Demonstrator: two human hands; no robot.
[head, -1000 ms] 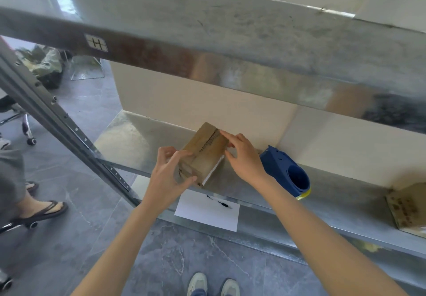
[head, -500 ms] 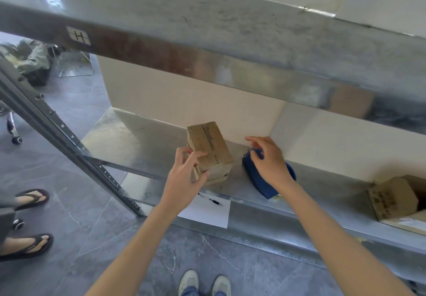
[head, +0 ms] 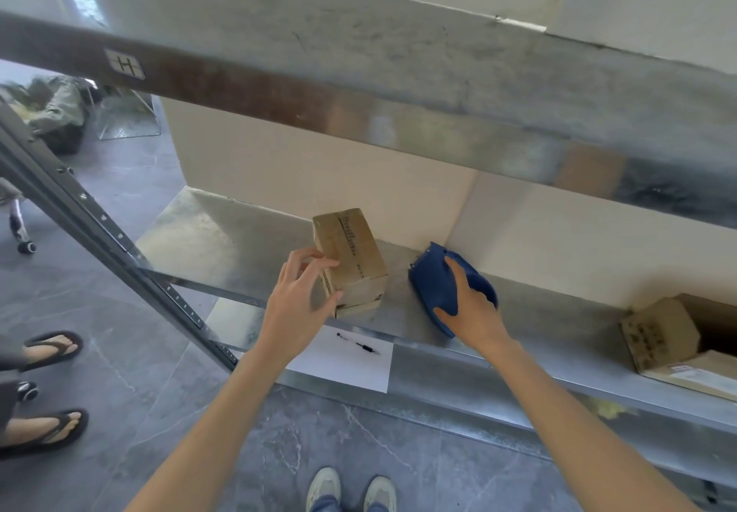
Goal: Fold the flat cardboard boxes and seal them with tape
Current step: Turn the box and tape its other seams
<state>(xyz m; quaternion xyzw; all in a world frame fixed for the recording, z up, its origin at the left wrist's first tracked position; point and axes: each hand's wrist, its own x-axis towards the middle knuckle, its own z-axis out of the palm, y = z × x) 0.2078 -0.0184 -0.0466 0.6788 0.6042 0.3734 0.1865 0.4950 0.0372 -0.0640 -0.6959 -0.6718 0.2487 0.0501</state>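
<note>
A small folded cardboard box (head: 351, 256) stands on the metal shelf (head: 223, 240). My left hand (head: 299, 304) grips its near left corner, thumb and fingers on it. To the right lies a blue tape dispenser (head: 434, 284) on the same shelf. My right hand (head: 470, 312) rests on top of it, fingers curled around its body.
More cardboard boxes (head: 662, 332) sit at the shelf's right end. A white sheet (head: 343, 364) with a pen (head: 363, 346) lies on the lower shelf. An upper shelf beam (head: 359, 112) runs overhead. A slanted post (head: 99, 228) is at left. Another person's sandalled feet (head: 44, 428) stand on the floor.
The box has been set upright on the shelf under my left hand. My right hand left the box, moved right and closed over the blue tape dispenser.
</note>
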